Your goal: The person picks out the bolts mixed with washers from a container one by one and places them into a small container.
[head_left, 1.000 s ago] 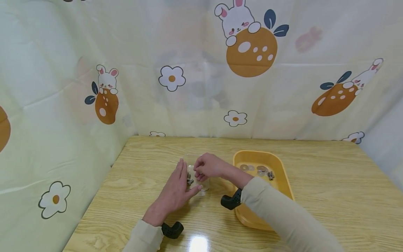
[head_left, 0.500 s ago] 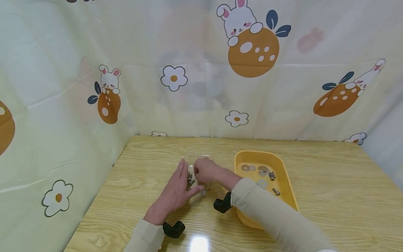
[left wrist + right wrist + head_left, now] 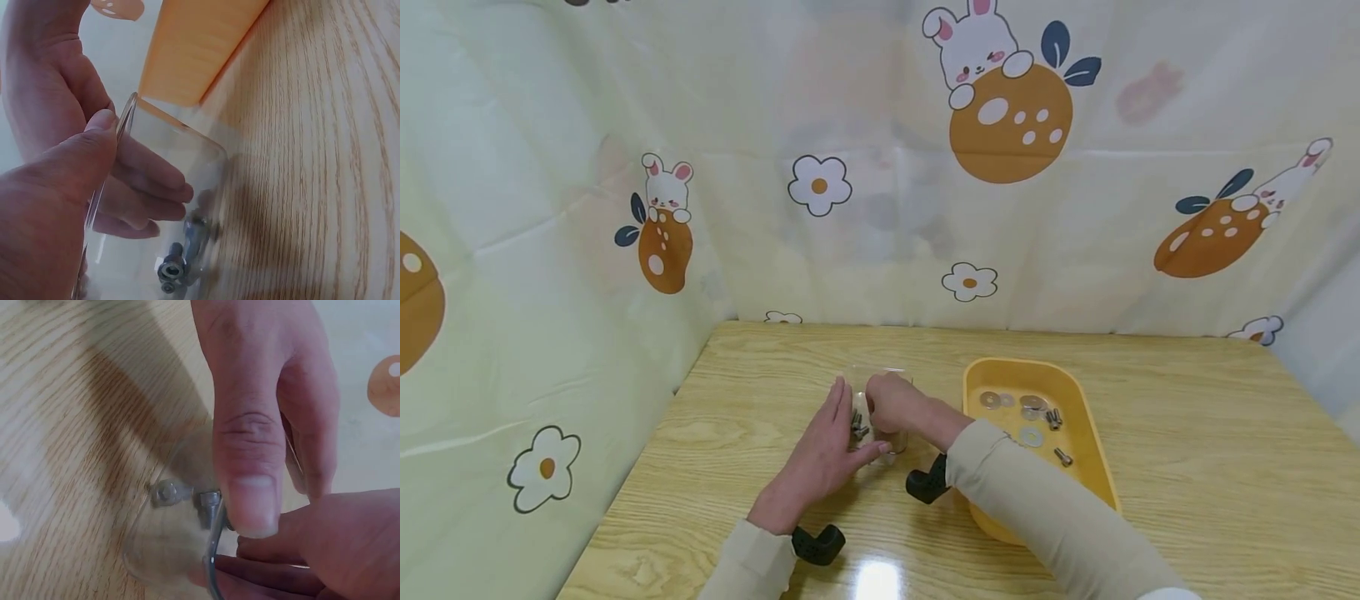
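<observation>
The clear box (image 3: 187, 147) sits nearer the left edge of the desk (image 3: 1210, 450)! Left hand (image 3: 820, 457): fingers straight, thumb touching the rim; right hand (image 3: 901, 407) reaches inside, fingers released near the screws (image 3: 172, 270).

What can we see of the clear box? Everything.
The box is clear and colourless, probably plastic, with an open top, thin rim and rounded corners. It stands on the table, left of the tray in the head view. The left hand rests at its side, thumb on the rim; the right hand reaches inside. A few bolts lie in it.
</observation>
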Tool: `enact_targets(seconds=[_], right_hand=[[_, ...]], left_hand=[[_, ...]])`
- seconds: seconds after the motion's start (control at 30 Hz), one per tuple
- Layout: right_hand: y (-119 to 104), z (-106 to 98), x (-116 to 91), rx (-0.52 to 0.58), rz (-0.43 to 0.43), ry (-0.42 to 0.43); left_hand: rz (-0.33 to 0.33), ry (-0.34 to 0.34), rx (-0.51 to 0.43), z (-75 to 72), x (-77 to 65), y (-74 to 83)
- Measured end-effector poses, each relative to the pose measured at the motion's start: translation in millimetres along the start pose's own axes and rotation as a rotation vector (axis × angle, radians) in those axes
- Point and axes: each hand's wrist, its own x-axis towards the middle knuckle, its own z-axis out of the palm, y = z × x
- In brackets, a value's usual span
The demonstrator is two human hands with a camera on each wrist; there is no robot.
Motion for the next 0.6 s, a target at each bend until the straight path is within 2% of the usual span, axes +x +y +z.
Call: enact_targets(seconds=[0.33, 0.6], right_hand=[[8, -8, -8, 0.23, -0.039, 0.019], [14, -13, -15, 0.483, 0.01, -0.006]], left_hand=[[0.011, -0.004, 0.006, -1.4, -0.4, 2.5], [0.007, -0.008, 0.008, -0.4, 0.1, 1.1]])
